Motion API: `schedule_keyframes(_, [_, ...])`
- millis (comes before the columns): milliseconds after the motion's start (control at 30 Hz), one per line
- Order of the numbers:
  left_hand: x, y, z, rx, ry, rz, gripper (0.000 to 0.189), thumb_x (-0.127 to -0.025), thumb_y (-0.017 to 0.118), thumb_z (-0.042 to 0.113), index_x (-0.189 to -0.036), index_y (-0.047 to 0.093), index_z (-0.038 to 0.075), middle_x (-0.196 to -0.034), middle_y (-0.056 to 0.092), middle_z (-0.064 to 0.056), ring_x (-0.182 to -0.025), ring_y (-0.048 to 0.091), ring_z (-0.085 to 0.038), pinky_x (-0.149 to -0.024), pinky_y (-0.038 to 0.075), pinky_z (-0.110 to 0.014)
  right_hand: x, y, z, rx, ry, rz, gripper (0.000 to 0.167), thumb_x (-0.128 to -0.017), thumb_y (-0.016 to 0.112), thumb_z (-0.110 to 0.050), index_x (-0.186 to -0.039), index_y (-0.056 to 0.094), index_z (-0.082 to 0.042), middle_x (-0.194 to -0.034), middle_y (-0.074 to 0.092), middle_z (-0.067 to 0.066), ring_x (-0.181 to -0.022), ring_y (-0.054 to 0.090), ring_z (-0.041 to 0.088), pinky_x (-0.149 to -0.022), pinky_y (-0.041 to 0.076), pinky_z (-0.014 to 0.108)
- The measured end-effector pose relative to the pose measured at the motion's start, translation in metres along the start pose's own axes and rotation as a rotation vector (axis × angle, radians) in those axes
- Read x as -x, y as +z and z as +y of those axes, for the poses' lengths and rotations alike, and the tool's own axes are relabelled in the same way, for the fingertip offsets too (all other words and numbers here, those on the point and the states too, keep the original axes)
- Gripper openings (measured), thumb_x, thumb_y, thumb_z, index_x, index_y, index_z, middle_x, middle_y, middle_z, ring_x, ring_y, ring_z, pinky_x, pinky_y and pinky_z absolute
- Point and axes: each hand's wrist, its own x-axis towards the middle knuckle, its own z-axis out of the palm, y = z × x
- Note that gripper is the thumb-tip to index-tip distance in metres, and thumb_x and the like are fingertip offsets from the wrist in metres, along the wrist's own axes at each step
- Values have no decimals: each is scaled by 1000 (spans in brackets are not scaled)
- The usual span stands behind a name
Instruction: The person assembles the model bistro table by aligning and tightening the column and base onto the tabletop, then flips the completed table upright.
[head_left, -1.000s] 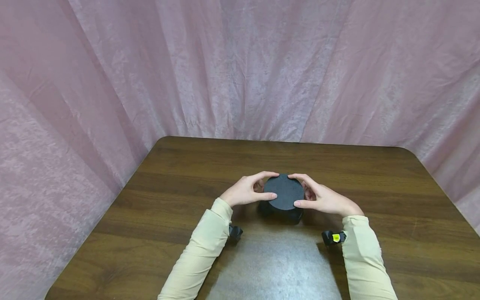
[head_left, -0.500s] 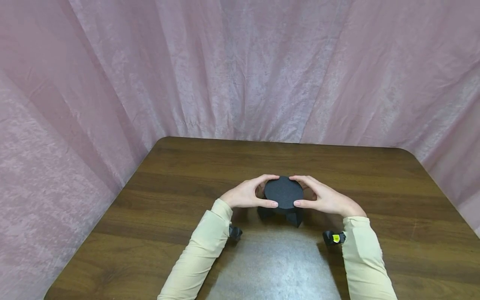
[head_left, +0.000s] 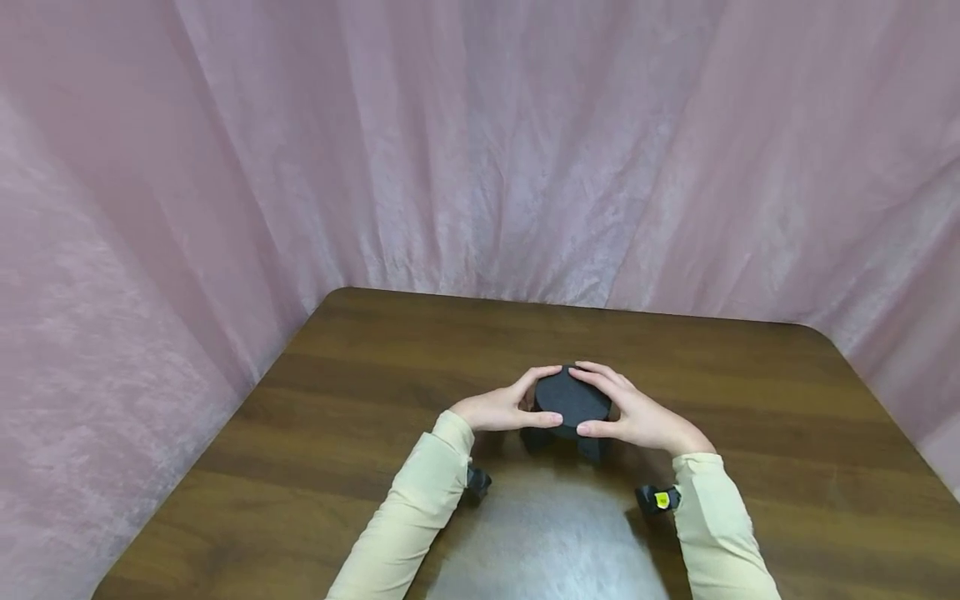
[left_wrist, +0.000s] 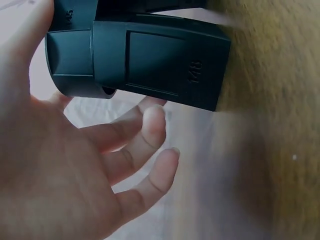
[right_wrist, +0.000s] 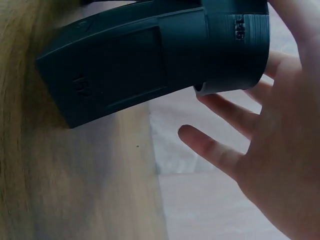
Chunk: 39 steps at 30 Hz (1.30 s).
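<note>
Both hands are at a black stand [head_left: 573, 398] with a flat round top and block-like legs, over the middle of the table in the head view. My left hand [head_left: 501, 408] grips the left side of its round top between thumb and forefinger. On the opposite side, my right hand [head_left: 641, 417] holds the rim the same way, fingertips reaching over the far edge. The left wrist view shows a leg [left_wrist: 160, 62] marked 148, with the lower fingers loosely bent below it. A leg [right_wrist: 117, 72] marked 152 appears in the right wrist view. Leg ends lie close to the tabletop.
The brown wooden table [head_left: 360, 358] has rounded far corners and a glossy reflection in front of the stand. Pink curtains [head_left: 480, 150] hang behind and to the left. Small black wrist cameras [head_left: 657, 500] stick out from the cream sleeves [head_left: 408, 508].
The stand has turned a little between the hands, its front legs showing at different places. The right fingers have shifted across the top's far rim. The head view has tilted slightly.
</note>
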Motion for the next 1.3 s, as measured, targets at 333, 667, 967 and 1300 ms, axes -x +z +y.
schedule_keyframes(333, [-7,2,-13,94,-31,-34,79,-89,62,54,-147,9,51,-149,38,-3,-132,47,-14,-107,39,-36,-11,7,19,-145,-26,-91,76,-92,66,-29,-153,22,-17,-160,9,11,-144,18,38,-106,37,39])
schedule_keyframes(667, [-4,-8,-11,109,-17,-42,80,-89,61,55,-148,6,52,-154,32,-4,-137,42,-17,-109,37,-38,-17,4,10,-144,-26,-78,77,-92,66,-30,-153,22,-15,-160,8,12,-144,16,40,-105,33,55])
schedule_keyframes(967, [-4,2,-12,84,-16,-55,80,-90,59,55,-149,5,50,-157,26,-5,-140,39,-19,-108,38,-37,-7,8,8,-130,21,-91,77,-93,65,-33,-154,21,-15,-161,7,13,-144,15,42,-105,34,57])
schedule_keyframes(1300, [-1,-18,-23,-101,89,27,61,-101,40,51,-153,11,38,-107,63,-9,-95,65,-28,-88,50,-35,-7,5,5,-51,12,-1,72,-98,56,-34,-155,17,-13,-160,12,17,-146,12,46,-106,24,69])
